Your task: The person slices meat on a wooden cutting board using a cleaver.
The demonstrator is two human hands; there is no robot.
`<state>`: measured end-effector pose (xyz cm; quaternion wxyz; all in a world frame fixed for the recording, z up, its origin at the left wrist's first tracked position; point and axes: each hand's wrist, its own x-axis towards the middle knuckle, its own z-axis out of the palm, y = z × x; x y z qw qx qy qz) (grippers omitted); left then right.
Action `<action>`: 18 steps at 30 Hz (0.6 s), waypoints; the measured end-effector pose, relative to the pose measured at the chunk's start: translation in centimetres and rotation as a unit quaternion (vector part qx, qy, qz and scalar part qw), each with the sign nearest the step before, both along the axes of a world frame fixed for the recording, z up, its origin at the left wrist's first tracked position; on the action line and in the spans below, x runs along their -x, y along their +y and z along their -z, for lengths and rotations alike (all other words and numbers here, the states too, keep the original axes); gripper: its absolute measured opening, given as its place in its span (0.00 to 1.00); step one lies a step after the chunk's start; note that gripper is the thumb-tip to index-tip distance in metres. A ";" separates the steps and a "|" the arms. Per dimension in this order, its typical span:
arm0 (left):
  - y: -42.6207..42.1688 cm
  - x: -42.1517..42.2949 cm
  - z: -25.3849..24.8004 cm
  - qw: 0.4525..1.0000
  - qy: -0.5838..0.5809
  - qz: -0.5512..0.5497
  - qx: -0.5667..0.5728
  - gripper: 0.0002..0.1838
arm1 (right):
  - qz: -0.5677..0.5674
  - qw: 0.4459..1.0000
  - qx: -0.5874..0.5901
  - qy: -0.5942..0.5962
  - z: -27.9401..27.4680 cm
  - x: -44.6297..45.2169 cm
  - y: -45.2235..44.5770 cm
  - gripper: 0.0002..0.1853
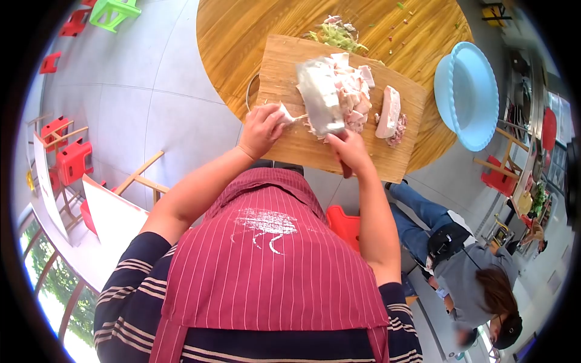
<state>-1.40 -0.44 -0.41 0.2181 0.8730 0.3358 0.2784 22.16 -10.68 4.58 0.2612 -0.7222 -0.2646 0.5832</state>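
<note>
My right hand [351, 151] is wrapped round the dark handle of a cleaver [319, 94]. Its broad blade, slightly blurred, hangs over the wooden cutting board [275, 69] and partly covers a heap of sliced pale, fatty meat [352, 91]. On the left of the blade, the fingers of my left hand [261, 130] are closed on a small piece of pale meat [286, 114] lying on the board. A longer block of meat [388, 112] rests right of the heap, with chopped reddish bits [397, 133] beside it.
Green and pinkish scraps [338, 35] lie on the round wooden table [236, 36] behind the board. A light blue basin [445, 91] stands at the table's right edge. Another person [472, 278] is at the lower right. Red stools [74, 161] stand on the left.
</note>
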 end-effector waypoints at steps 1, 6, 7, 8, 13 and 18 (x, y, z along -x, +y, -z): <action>-0.1 0.1 -0.3 1.000 0.012 -0.002 0.006 0.19 | -0.003 1.000 0.002 0.001 -0.4 -0.8 -1.2 0.12; -0.1 0.6 0.2 1.000 0.006 0.004 0.020 0.19 | 0.150 0.985 -0.057 0.055 -3.1 -1.3 -4.3 0.09; -0.1 0.6 0.2 1.000 0.003 0.006 0.026 0.19 | 0.171 0.980 -0.085 0.048 -3.0 -1.5 -4.8 0.08; -0.1 0.6 0.2 0.999 0.000 0.010 0.033 0.18 | 0.171 0.980 -0.085 0.048 -3.1 -1.6 -5.1 0.08; -0.1 0.3 0.3 0.999 0.000 0.005 0.032 0.18 | 0.239 0.961 -0.133 -0.040 -5.2 -1.0 -5.2 0.09; 0.1 0.2 0.4 1.000 -0.001 0.009 0.023 0.18 | -0.039 0.965 -0.114 -0.232 -5.2 4.2 -5.8 0.13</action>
